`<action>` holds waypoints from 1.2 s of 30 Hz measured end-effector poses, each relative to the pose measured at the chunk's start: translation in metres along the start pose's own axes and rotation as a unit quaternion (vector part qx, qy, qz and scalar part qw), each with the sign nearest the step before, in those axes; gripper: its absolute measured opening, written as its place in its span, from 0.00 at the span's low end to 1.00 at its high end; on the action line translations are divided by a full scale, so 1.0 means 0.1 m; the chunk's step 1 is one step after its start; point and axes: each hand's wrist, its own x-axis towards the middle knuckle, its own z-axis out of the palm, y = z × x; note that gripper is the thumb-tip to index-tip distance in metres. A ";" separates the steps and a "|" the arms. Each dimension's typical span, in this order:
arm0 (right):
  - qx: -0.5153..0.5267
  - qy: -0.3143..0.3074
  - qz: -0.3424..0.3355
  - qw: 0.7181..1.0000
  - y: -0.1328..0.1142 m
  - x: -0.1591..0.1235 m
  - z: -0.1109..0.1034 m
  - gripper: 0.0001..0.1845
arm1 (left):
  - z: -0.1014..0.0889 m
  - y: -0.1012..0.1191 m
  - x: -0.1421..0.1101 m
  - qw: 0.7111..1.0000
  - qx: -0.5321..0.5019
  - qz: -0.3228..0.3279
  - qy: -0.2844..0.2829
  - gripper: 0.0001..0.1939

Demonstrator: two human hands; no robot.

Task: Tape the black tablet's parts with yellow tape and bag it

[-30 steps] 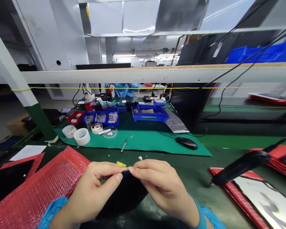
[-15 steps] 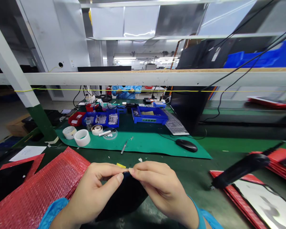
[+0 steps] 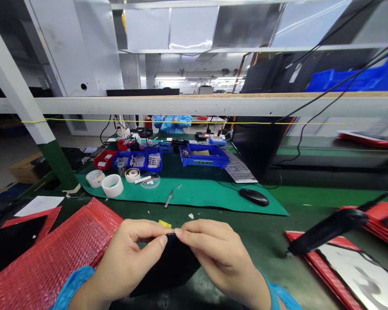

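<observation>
Nearest the wearer, the left hand [image 3: 126,260] and the right hand [image 3: 221,254] meet fingertip to fingertip at the upper edge of a dark panel [image 3: 170,267], each pinching that edge between thumb and forefinger. The panel is in front of the body, above the bench [image 3: 255,234], its lower part partly hidden by the hands and too dark to read for detail. The work at that edge looks to be under way rather than finished, since both hands are on it and the panel has not been set aside; whether anything has been fixed, peeled or fitted there cannot be told, nor how much is left. Just beyond the fingertips lies a yellow scrap [image 3: 165,224]. To the left is red bubble wrap [image 3: 61,245]; to the right, a black tool [image 3: 326,230] with a metal tip angles over a pale panel [image 3: 355,273] on red wrap. Farther off, the green mat [image 3: 207,196] carries tweezers [image 3: 169,199], a white tape roll [image 3: 117,190] and a black mouse [image 3: 254,196], none of them in hand. Behind these sit a blue tray [image 3: 205,163] and a keyboard [image 3: 241,168], and across the way a person in blue [image 3: 173,125].
</observation>
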 end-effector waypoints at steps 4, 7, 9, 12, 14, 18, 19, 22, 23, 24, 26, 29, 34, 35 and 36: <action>0.003 0.002 0.002 1.000 0.01 -0.01 0.00 0.19 | -0.01 0.02 0.02 1.000 0.008 0.003 -0.013 0.13; -0.002 -0.002 -0.003 1.000 -0.01 -0.01 0.00 0.20 | 0.00 0.04 0.03 1.000 0.010 0.016 -0.010 0.12; 0.001 -0.005 0.004 1.000 -0.01 -0.01 0.00 0.21 | 0.00 0.04 0.03 1.000 0.010 0.018 -0.005 0.12; 0.012 -0.005 0.011 1.000 0.02 -0.01 -0.01 0.21 | 0.00 0.02 0.02 1.000 0.016 0.012 -0.007 0.14; 0.019 -0.001 0.013 1.000 0.04 -0.01 -0.02 0.20 | 0.00 0.01 0.01 1.000 0.026 0.009 -0.012 0.15; 0.027 0.001 0.016 1.000 0.07 -0.02 -0.01 0.21 | 0.00 0.01 -0.02 0.998 0.056 0.023 -0.012 0.15; 0.030 0.002 0.020 0.999 0.07 -0.02 0.00 0.21 | 0.00 0.01 -0.03 0.997 0.067 0.030 -0.012 0.15; 0.041 0.013 0.043 0.998 0.06 -0.02 0.04 0.16 | 0.01 -0.01 -0.06 0.994 0.102 0.050 -0.004 0.14; 0.044 0.019 0.051 0.998 0.05 -0.02 0.07 0.14 | 0.02 -0.01 -0.07 0.992 0.115 0.060 0.005 0.14; 0.047 0.026 0.059 0.997 0.03 -0.02 0.09 0.13 | 0.02 -0.02 -0.08 0.989 0.127 0.071 0.014 0.13; 0.054 0.045 0.079 0.994 0.00 -0.01 0.14 0.10 | 0.03 -0.01 -0.09 0.984 0.146 0.102 0.028 0.13; 0.084 0.069 0.111 0.988 -0.05 0.01 0.19 0.07 | 0.04 0.01 -0.10 0.977 0.156 0.142 0.027 0.14; 0.141 0.078 0.169 0.972 -0.07 0.02 0.18 0.03 | 0.06 0.03 -0.11 0.970 0.172 0.169 0.020 0.16; 0.149 0.075 0.180 0.969 -0.07 0.01 0.17 0.02 | 0.06 0.03 -0.11 0.969 0.175 0.174 0.024 0.15; 0.156 0.072 0.188 0.967 -0.07 0.01 0.16 0.02 | 0.07 0.02 -0.12 0.967 0.178 0.178 0.026 0.15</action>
